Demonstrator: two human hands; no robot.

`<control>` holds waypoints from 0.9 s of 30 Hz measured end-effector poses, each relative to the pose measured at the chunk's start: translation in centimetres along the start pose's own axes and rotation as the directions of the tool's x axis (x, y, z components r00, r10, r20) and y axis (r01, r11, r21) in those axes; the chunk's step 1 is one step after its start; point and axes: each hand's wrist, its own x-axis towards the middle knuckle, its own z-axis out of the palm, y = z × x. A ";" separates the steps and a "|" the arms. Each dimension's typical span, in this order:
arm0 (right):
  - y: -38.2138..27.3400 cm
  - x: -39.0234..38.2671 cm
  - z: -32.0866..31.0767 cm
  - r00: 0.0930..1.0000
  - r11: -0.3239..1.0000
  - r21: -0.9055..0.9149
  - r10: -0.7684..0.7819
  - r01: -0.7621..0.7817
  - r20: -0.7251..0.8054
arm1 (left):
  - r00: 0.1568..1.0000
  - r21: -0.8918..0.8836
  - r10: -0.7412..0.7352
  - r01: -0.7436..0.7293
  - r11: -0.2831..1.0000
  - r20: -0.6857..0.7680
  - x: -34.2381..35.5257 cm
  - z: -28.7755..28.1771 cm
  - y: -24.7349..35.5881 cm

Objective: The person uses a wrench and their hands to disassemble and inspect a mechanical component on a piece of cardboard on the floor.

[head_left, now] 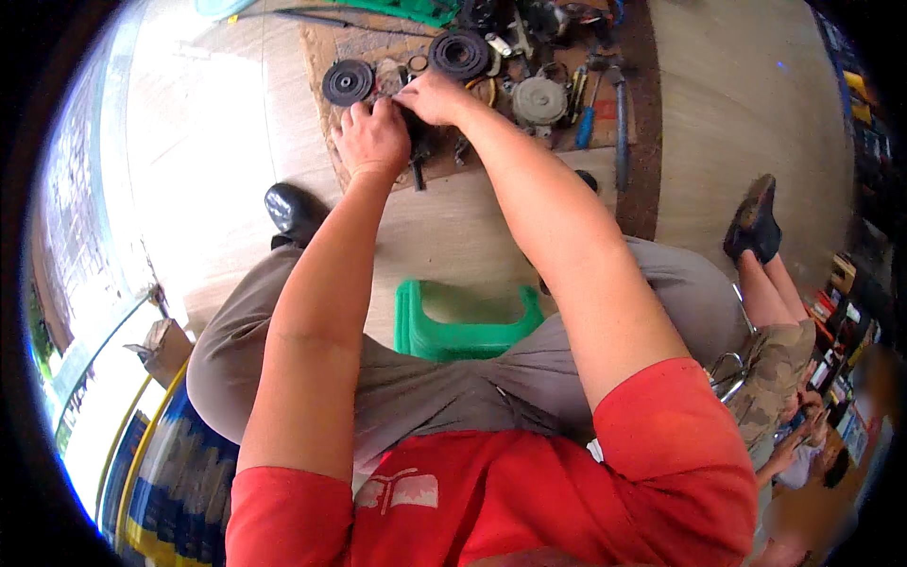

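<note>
Both my hands are close together over a cardboard sheet [326,57] on the floor. My left hand [373,140] has its fingers bent down onto a small dark part, mostly hidden beneath it. Just to the right, my right hand [436,99] pinches at the same spot; what its fingertips grip is covered. A short black rod [418,175] sticks out toward me below the hands. Beyond my left hand lies a black grooved pulley wheel [348,83], and a larger black ring-shaped pulley [459,54] rests past my right hand.
Right of my hands lie a round grey metal part [540,100], a blue-handled screwdriver [586,128] and a hammer-like tool [621,132]. A green tray [406,9] is at the far edge. Below me stands a green stool [468,340]. Another person's legs [770,283] are at right.
</note>
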 end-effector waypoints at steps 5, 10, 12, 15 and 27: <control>-5.5 -2.6 -3.5 0.987 0.997 -0.058 0.045 -0.055 -0.157 | 0.994 0.032 -0.038 0.035 0.999 0.104 -0.7 -0.6 -0.8; -10.5 -6.8 -5.3 0.973 0.936 -0.306 -0.211 0.173 -0.096 | 0.994 0.065 0.079 -0.084 0.994 0.074 -0.8 2.5 -3.6; -13.1 -10.5 -6.2 0.912 0.737 -0.560 -0.402 0.379 0.088 | 0.985 0.114 0.132 -0.144 0.983 0.112 -0.2 1.5 -2.8; -17.2 -18.7 -10.5 0.908 0.720 -0.558 -0.370 0.413 0.194 | 0.983 -0.048 0.180 -0.178 0.983 0.023 0.0 2.9 -2.9; -18.1 -31.6 -14.0 0.950 0.798 -0.516 -0.267 0.311 0.159 | 0.989 0.073 0.030 -0.041 0.996 0.144 -0.6 -1.3 0.0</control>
